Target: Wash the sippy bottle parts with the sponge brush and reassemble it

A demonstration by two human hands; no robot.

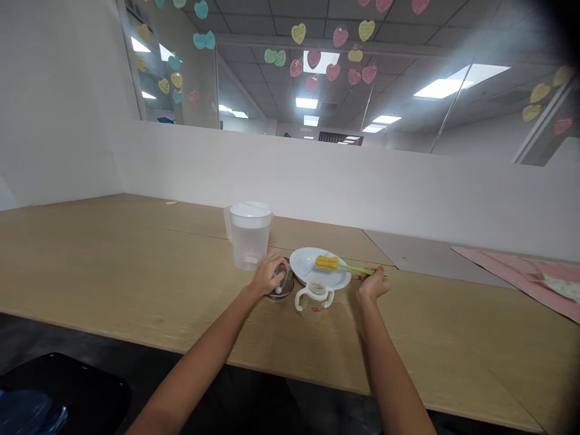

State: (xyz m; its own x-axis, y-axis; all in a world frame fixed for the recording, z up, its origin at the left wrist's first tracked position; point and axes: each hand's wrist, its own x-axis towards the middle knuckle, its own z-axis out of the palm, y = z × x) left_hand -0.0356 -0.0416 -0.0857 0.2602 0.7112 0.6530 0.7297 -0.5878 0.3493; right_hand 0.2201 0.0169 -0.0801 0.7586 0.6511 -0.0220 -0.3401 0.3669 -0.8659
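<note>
My right hand (374, 284) is closed round the green handle of a bottle brush (328, 263), whose yellow sponge head is over the white plate (342, 280). My left hand (269, 275) curls its fingers above a small round metal dish (287, 289). A small pale piece with a white rounded tip (278, 290) shows below those fingers; whether they grip it is hard to make out. Between my hands, in front of the plate, a clear baby bottle (313, 304) stands upright and uncapped, with two white side handles and red print.
A translucent lidded pitcher (251, 238) stands behind my left hand. On the right lies a pink cloth (512, 275). The wooden table (136, 266) meets a white wall at the back. A black chair (67, 386) is at the lower left.
</note>
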